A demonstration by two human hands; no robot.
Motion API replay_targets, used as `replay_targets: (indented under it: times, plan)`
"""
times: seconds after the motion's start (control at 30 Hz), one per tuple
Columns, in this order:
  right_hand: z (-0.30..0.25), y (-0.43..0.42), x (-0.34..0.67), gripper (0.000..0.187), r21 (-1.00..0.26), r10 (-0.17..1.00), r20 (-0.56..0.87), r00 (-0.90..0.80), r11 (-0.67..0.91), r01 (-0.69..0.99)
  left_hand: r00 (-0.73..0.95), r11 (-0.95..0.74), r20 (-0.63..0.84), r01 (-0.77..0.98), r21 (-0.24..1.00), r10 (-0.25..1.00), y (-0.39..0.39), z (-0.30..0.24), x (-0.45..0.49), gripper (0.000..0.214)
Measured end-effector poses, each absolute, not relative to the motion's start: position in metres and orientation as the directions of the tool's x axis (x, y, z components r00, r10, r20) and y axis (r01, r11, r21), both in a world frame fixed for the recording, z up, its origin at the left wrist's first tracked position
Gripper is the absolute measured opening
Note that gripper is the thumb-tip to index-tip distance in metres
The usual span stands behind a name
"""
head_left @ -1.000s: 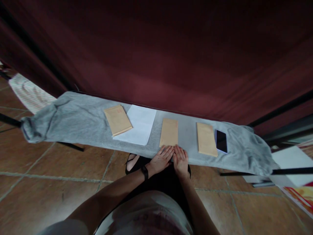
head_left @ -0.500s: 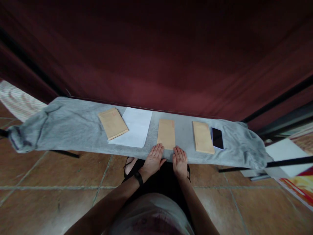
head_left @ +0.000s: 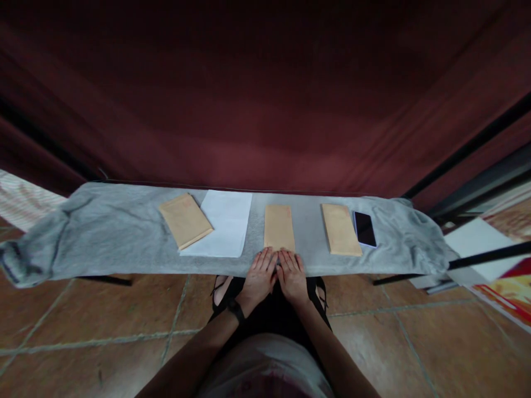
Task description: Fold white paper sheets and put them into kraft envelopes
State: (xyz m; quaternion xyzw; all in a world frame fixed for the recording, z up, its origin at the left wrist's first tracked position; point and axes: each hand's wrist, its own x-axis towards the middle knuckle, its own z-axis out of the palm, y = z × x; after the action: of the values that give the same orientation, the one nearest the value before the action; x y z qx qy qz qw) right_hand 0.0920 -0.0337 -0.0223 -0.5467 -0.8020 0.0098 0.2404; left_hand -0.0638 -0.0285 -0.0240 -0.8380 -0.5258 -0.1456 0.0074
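Observation:
In front of me a brown paper envelope lies flat on the grey cloth. My left hand rests on its near end with the fingers stretched out. Beside it my right hand lies flat too, fingers extended over the same near edge. The two hands almost meet at the thumbs and cover the envelope's bottom edge. To the right is a second brown envelope. On the left a stack of brown envelopes sits at an angle, partly over white paper sheets.
A phone lies at the right, against the right envelope. The grey cloth covers a long narrow table with black legs. A dark red curtain hangs along its far side. Tiled floor shows below.
My right hand has moved left, onto the middle envelope's near edge and close to my left hand. The view has shifted slightly; the envelopes and phone stay in place on the cloth.

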Motion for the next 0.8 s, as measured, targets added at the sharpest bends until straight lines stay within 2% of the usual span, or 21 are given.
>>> replay_targets:
  times: [0.43,0.8]
  plan:
    - [-0.026,-0.037,0.115,0.046,-0.249,0.897,0.405,-0.178,0.295,0.922,0.339,-0.400,0.330,0.906,0.137,0.881,-0.030,-0.020,-0.065,0.056]
    - [-0.028,-0.036,0.114,0.046,-0.280,0.887,0.433,-0.163,0.304,0.911,0.342,-0.394,0.268,0.902,0.174,0.901,-0.013,-0.001,-0.048,0.051]
